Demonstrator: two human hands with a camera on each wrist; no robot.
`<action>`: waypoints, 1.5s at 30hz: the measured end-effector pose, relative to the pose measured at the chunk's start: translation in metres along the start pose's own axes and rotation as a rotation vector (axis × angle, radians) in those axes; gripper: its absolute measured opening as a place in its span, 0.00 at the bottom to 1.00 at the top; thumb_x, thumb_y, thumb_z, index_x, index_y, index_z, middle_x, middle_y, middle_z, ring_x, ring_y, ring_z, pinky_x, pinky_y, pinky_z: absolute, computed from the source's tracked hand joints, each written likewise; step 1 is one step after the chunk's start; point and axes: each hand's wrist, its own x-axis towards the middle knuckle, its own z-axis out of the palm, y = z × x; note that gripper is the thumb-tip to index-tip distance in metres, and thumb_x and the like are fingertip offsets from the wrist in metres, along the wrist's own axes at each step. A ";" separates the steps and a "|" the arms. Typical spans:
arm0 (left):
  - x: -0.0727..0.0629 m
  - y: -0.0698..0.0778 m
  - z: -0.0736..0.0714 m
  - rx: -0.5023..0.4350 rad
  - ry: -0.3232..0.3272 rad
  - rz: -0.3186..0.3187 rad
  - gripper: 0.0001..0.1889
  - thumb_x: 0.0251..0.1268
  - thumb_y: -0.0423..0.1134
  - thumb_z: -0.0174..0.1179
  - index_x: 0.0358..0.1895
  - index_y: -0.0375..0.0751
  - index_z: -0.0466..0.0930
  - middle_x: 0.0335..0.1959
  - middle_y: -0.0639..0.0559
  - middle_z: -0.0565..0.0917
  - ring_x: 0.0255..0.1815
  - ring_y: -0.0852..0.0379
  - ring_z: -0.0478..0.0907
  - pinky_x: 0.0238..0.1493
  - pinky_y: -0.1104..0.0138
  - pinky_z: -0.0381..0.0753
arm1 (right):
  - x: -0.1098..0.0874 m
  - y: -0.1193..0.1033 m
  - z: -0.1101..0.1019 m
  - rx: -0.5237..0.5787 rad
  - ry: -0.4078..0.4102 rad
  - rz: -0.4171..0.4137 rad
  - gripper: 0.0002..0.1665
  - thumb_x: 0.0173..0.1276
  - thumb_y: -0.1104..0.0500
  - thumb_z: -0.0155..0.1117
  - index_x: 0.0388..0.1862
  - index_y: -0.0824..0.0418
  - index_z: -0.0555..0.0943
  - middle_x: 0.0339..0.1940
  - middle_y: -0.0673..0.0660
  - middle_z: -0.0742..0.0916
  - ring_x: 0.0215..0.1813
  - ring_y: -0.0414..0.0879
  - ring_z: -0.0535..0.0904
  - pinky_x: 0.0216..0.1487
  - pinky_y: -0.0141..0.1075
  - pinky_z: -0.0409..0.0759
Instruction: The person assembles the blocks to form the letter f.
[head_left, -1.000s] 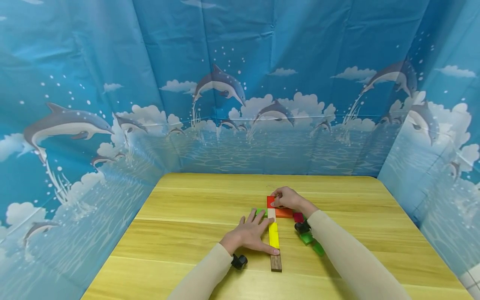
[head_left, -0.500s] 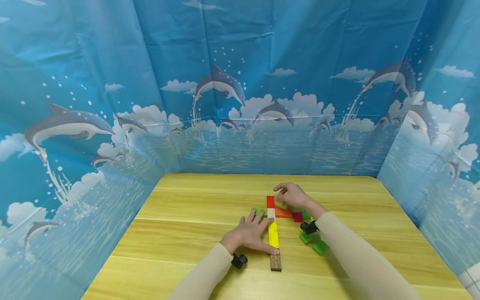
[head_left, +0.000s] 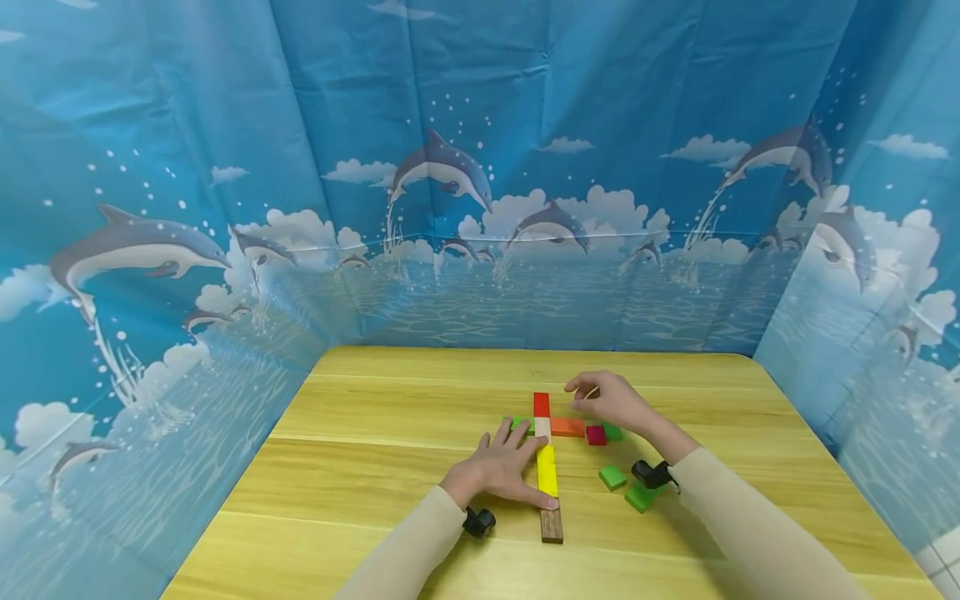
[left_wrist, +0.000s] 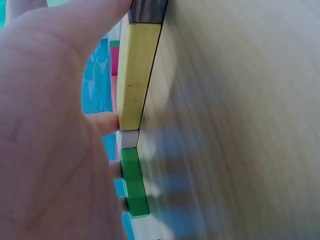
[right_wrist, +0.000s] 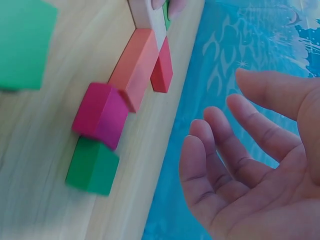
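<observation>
My left hand (head_left: 495,471) lies spread over a cross of wooden blocks. Its thumb rests where the yellow block (head_left: 547,473) meets the dark brown block (head_left: 552,527), and its index fingertip is by the pale block (head_left: 542,427). Other fingertips touch the green block (left_wrist: 132,182) on the left arm of the cross. At the far end is a red block (head_left: 542,405); an orange block (head_left: 567,427) forms the right arm. My right hand (head_left: 618,404) hovers beyond the orange block, fingers loosely bent, with nothing in it; the right wrist view shows its bare palm.
Right of the cross lie a magenta block (head_left: 596,435) and a green block (right_wrist: 92,167) touching it. Closer to me are a small green block (head_left: 612,477) and a larger green one (head_left: 641,498). A dolphin-printed curtain (head_left: 480,208) hangs behind the wooden table (head_left: 375,467).
My right hand has come away from the red block and moved right, uncovering the orange, magenta and green blocks. My left hand has stayed in place.
</observation>
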 end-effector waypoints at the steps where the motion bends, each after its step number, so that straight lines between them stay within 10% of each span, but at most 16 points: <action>1: 0.000 0.000 0.000 -0.003 -0.001 0.000 0.56 0.49 0.84 0.53 0.82 0.66 0.47 0.83 0.50 0.42 0.82 0.41 0.35 0.72 0.35 0.48 | -0.004 0.000 -0.002 0.000 -0.001 -0.005 0.14 0.71 0.59 0.68 0.54 0.57 0.84 0.41 0.54 0.85 0.44 0.51 0.82 0.43 0.42 0.83; 28: -0.003 0.000 0.001 -0.031 0.014 0.010 0.56 0.50 0.82 0.56 0.82 0.66 0.48 0.83 0.50 0.41 0.82 0.41 0.34 0.72 0.35 0.47 | -0.104 0.038 -0.019 -0.006 -0.058 -0.041 0.18 0.69 0.56 0.71 0.56 0.60 0.83 0.49 0.56 0.86 0.46 0.46 0.82 0.45 0.38 0.82; 45: 0.001 -0.002 0.004 -0.016 0.006 0.010 0.56 0.49 0.83 0.55 0.81 0.68 0.46 0.83 0.52 0.39 0.82 0.42 0.32 0.73 0.35 0.46 | -0.132 0.051 -0.009 0.026 -0.154 -0.065 0.19 0.68 0.57 0.71 0.57 0.55 0.84 0.48 0.52 0.84 0.43 0.46 0.77 0.40 0.35 0.77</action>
